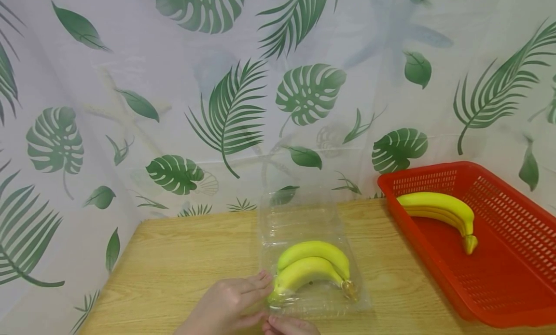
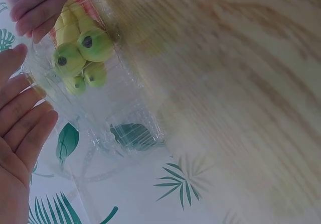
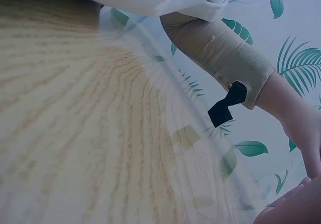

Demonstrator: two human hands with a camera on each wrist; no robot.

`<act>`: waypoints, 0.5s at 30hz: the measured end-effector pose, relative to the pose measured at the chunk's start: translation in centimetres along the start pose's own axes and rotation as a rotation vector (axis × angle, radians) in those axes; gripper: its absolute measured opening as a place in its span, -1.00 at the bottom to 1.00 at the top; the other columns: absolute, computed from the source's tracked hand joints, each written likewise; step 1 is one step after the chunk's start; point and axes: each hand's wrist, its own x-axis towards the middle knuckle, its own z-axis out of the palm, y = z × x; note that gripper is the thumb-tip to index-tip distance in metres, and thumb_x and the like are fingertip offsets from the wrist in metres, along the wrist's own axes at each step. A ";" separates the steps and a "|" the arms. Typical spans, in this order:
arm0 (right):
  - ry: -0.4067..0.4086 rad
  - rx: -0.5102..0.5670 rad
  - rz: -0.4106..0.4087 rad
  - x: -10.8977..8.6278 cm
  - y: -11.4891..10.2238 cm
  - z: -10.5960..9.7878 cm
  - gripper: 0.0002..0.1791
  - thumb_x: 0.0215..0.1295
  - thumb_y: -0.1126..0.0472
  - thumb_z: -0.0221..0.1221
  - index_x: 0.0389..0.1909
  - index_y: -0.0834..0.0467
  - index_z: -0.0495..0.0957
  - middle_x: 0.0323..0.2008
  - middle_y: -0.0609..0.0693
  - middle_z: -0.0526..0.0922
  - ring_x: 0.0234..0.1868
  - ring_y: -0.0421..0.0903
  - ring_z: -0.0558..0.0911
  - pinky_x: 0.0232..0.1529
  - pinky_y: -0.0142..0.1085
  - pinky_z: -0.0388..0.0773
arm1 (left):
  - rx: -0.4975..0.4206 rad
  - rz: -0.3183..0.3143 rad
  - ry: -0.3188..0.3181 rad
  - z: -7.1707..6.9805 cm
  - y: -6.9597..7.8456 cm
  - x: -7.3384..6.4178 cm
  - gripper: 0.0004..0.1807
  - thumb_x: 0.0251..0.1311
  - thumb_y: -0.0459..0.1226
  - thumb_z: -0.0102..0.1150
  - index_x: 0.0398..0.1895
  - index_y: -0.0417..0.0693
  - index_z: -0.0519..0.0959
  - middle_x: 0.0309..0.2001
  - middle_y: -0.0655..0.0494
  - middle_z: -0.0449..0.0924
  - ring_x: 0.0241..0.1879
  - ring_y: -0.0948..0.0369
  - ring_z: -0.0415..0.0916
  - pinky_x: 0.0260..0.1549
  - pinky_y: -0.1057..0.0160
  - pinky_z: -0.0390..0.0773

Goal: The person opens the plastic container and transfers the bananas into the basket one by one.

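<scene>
A bunch of yellow bananas [image 1: 312, 272] with greenish tips lies in a clear plastic clamshell box [image 1: 323, 310]. The box's lid [image 1: 299, 221] is folded back toward the wall. At the box's left side is my left hand [image 1: 230, 301], its fingers fairly straight and their tips by the plastic. My right hand [image 1: 291, 325] is at the near left corner, partly cut off by the frame, close to the left hand. In the left wrist view, the right hand's fingers [image 2: 40, 8] extend side by side near the box, and several banana ends face the camera.
A red plastic basket [image 1: 434, 272] with perforated sides stands on the right of the wooden table [image 1: 187, 258]. Another bunch of bananas [image 1: 438, 209] lies inside it. A leaf-patterned sheet [image 1: 130, 64] covers the wall behind and at the left.
</scene>
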 end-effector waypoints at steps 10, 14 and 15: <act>0.049 -0.033 0.004 0.1 0.1 0.1 -0.61 -0.07 -0.04 0.39 -0.31 0.17 0.67 -0.50 -0.14 0.70 -0.45 -0.31 0.66 -0.32 -0.51 0.63 | -0.020 -0.025 -0.126 -0.9 0.0 0.3 -0.48 0.06 -0.13 0.34 0.12 -0.08 0.54 0.19 0.05 0.46 0.14 0.23 0.49 0.03 0.35 0.54; 0.010 -0.017 0.004 0.1 0.2 -0.1 -0.61 -0.03 -0.03 0.37 -0.28 0.17 0.66 -0.49 -0.15 0.70 -0.45 -0.31 0.66 -0.34 -0.51 0.63 | -0.010 0.002 -0.127 -1.0 -0.2 0.2 -0.47 0.05 -0.16 0.35 0.13 -0.08 0.53 0.19 0.03 0.46 0.13 0.22 0.49 0.03 0.35 0.54; -0.007 -0.008 0.005 0.1 0.2 -0.2 -0.62 -0.02 -0.03 0.36 -0.27 0.17 0.66 -0.49 -0.15 0.70 -0.46 -0.32 0.66 -0.34 -0.52 0.63 | -0.007 0.006 -0.127 -1.0 -0.2 0.2 -0.47 0.05 -0.15 0.34 0.13 -0.08 0.53 0.19 0.03 0.45 0.13 0.22 0.49 0.03 0.35 0.54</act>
